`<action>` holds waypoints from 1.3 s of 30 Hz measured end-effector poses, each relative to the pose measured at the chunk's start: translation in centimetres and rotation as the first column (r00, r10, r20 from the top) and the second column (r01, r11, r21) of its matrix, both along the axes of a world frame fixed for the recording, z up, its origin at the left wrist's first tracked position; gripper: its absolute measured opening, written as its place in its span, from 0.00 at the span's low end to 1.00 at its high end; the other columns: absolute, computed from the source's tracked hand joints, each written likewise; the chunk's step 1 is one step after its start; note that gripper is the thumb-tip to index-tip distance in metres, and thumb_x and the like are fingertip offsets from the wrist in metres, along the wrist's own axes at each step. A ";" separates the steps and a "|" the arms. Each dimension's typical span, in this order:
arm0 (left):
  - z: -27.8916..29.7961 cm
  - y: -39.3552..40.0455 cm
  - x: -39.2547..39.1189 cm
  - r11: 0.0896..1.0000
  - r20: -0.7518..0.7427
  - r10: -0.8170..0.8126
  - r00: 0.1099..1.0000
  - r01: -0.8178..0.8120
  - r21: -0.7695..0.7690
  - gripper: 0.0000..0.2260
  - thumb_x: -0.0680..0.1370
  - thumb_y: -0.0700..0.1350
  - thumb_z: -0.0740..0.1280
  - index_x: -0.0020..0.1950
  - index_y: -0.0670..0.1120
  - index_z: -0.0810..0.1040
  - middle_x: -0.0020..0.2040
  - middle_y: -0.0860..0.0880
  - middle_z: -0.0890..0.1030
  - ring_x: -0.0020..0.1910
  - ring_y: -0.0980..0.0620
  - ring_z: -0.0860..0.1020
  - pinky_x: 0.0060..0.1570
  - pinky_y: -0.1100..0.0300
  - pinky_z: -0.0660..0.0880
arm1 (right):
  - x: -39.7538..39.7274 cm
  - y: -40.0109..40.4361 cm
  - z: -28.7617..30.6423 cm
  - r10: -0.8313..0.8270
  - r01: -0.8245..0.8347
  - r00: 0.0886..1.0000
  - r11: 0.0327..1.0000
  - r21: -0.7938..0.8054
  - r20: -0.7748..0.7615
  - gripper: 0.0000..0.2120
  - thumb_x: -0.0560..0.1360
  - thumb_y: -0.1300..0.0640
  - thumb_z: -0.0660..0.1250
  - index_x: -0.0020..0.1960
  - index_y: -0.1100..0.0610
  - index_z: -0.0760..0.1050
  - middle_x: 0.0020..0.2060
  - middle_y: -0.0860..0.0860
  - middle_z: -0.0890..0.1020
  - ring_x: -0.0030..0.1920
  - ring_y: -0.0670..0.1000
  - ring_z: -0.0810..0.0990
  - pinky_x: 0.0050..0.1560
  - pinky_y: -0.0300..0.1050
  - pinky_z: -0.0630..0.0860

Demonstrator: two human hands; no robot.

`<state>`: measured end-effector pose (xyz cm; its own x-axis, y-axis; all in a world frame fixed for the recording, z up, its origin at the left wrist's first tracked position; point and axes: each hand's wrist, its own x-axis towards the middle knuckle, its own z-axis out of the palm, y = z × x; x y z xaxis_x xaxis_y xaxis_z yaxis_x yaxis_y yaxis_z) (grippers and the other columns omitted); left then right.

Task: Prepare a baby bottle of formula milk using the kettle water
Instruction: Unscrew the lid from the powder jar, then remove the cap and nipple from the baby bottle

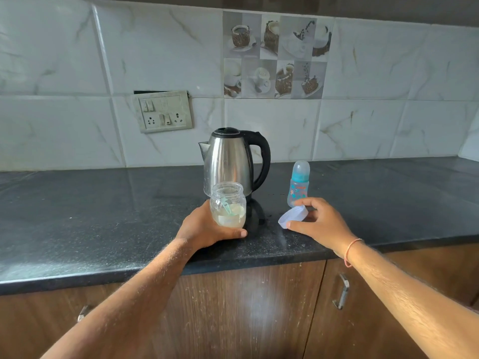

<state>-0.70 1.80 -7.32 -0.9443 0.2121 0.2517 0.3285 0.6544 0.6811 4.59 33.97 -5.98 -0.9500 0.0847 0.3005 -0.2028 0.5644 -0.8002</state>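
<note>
the bottle stands upright on the black counter, to the right of the kettle and a little apart from it. it is clear with blue and orange prints, a teal collar and a cloudy dome cap on top. the kettle is steel with a black lid and black handle, the handle turned toward the bottle and the spout pointing left.

just in front of the kettle, a clear jar stands open on the counter. pale powder fills its lower part and a light teal scoop leans inside it. the left hand grips the jar from the left and low down, fingers curled behind it and the thumb lying across the front at its base.

the right hand pinches a white lid between thumb and fingers, just in front of the bottle's base. the lid is tilted, its hollow side facing left and down; whether its lower edge touches the counter cannot be told. a thin orange thread circles the right wrist.

behind the counter rises a wall of white marbled tiles, with a switch plate to the left of the kettle and a panel of coffee pictures higher up. below the counter edge are brown wood cupboard doors, one with a metal handle.
</note>
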 end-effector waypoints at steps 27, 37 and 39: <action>0.2 0.1 0.1 1.000 0.002 -0.022 1.000 0.023 -0.010 0.53 0.52 0.82 0.79 0.73 0.65 0.72 0.63 0.65 0.83 0.64 0.59 0.82 0.69 0.48 0.80 | -5.5 6.0 0.7 -0.425 0.390 0.905 0.803 0.451 -0.027 0.07 0.78 0.44 0.73 0.52 0.46 0.87 0.66 0.55 0.84 0.62 0.61 0.82 0.57 0.48 0.78; -0.1 0.1 -0.5 1.000 0.008 0.011 1.000 -0.011 -0.023 0.53 0.51 0.83 0.79 0.73 0.65 0.72 0.62 0.66 0.84 0.64 0.59 0.82 0.70 0.48 0.80 | -8.8 2.1 2.2 -0.306 0.323 0.946 0.899 0.295 -0.104 0.33 0.76 0.41 0.77 0.75 0.53 0.74 0.72 0.55 0.80 0.74 0.61 0.75 0.78 0.64 0.66; -0.2 0.0 -0.5 1.000 0.007 0.016 1.000 -0.016 -0.024 0.53 0.51 0.83 0.79 0.72 0.66 0.72 0.62 0.66 0.84 0.63 0.59 0.82 0.70 0.48 0.80 | -9.3 1.1 2.3 -0.288 0.294 0.955 0.909 0.297 -0.063 0.33 0.75 0.37 0.77 0.73 0.53 0.74 0.69 0.53 0.81 0.70 0.60 0.77 0.76 0.65 0.68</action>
<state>-1.25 1.84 -7.52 -0.9494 0.2030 0.2396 0.3129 0.6759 0.6673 -4.68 35.10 -3.64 -0.8912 0.2601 0.3716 -0.0055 0.8130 -0.5823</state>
